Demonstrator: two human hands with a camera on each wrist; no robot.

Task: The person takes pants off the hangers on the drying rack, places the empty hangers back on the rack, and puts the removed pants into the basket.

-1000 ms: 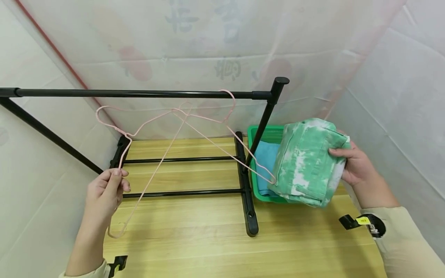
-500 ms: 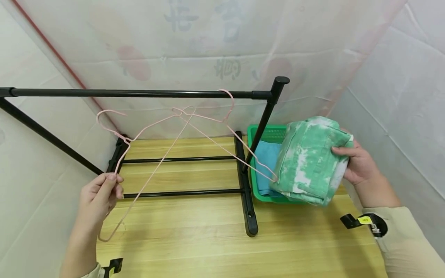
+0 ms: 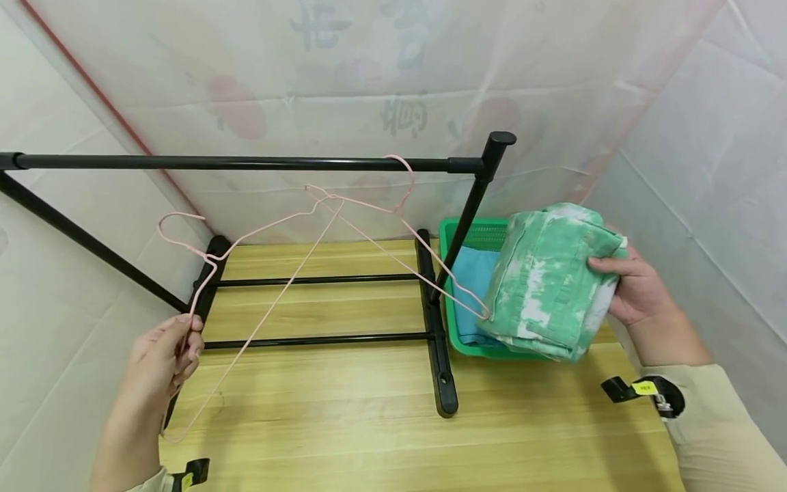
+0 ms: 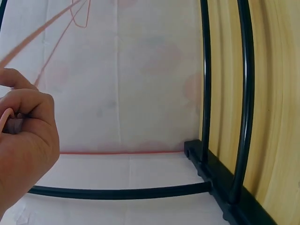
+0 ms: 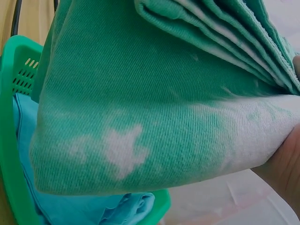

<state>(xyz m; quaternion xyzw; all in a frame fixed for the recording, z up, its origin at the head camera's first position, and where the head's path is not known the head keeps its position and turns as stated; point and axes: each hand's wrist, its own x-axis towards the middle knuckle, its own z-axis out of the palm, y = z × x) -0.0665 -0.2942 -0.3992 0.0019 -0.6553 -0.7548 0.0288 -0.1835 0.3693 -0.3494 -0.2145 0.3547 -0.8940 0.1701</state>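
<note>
Two pink wire hangers cross near the middle of the head view. My left hand (image 3: 150,376) pinches the wire of the left hanger (image 3: 212,258) between thumb and fingers, its hook free in the air below the rail. The other hanger (image 3: 398,208) has its hook over the black rail (image 3: 264,163). At the right, my right hand (image 3: 642,294) grips a folded green-and-white tie-dyed denim garment (image 3: 547,280), thumb on top and fingers hidden beneath. It is tilted above the right part of a green basket (image 3: 453,342).
Inside the basket lies folded blue cloth (image 3: 475,270). The black rack stands on a wooden table (image 3: 320,437), with lower bars (image 3: 320,339) and a right foot (image 3: 444,376). Pale sheets (image 3: 350,75) enclose the back and sides.
My left hand has moved left and slightly down, drawing the held hanger with it and turning its hook further left. My right hand and the garment have shifted only slightly right.
</note>
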